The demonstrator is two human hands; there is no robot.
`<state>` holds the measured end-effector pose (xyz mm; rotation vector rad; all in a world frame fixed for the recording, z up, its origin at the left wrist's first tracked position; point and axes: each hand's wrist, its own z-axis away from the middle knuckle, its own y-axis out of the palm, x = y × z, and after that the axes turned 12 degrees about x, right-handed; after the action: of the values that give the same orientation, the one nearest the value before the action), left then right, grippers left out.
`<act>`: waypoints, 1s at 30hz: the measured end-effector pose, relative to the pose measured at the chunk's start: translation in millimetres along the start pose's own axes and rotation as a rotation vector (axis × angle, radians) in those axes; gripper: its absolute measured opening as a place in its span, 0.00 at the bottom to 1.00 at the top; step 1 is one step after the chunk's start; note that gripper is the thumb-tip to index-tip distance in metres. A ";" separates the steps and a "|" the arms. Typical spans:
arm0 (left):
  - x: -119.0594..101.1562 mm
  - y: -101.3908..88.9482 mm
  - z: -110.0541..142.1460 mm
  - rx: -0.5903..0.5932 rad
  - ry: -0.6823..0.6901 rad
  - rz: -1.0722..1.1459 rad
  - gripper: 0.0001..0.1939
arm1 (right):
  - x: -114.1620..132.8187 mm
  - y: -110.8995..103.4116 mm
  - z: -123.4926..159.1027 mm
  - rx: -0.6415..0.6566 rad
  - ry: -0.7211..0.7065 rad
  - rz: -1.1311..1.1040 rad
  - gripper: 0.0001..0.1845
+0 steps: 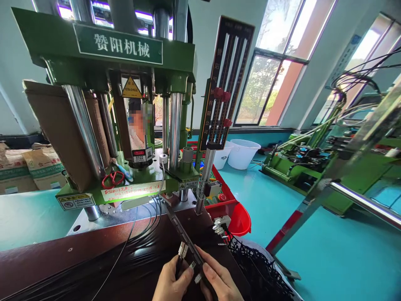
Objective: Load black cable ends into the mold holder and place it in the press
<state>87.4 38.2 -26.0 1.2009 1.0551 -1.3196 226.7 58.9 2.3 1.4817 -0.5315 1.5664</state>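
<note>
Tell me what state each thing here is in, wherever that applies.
Left hand: closed on a black cable's metal connector.
Right hand: curled around a dark slotted bar.
Red-handled scissors: lying down, not held.
White plastic buckets: upright on the floor.

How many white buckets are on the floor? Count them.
2. The left white plastic bucket is partly hidden behind the green vertical press; the right white plastic bucket stands just beyond it. Others may be hidden behind the press.
</note>
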 end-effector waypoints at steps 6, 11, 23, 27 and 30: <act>4.5 0.2 0.2 -0.068 0.035 -0.034 0.15 | 4.9 3.7 0.1 0.093 0.024 0.038 0.33; 4.3 0.4 2.9 -0.103 0.045 0.012 0.18 | 8.0 10.1 0.7 0.104 -0.040 0.094 0.31; -22.2 -4.7 5.4 -0.056 -0.189 0.348 0.32 | -2.2 1.3 0.3 -0.008 0.067 -0.071 0.34; -21.2 -0.8 2.2 -0.101 -0.179 0.262 0.32 | -6.1 -1.8 -1.5 0.002 0.051 -0.052 0.36; -12.0 -0.8 0.1 -0.121 -0.153 0.245 0.32 | -8.4 -3.7 -3.4 0.063 0.067 -0.005 0.36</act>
<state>86.4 39.6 -14.1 1.0825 0.8372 -1.1219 226.9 60.9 -7.2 1.4711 -0.4434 1.6363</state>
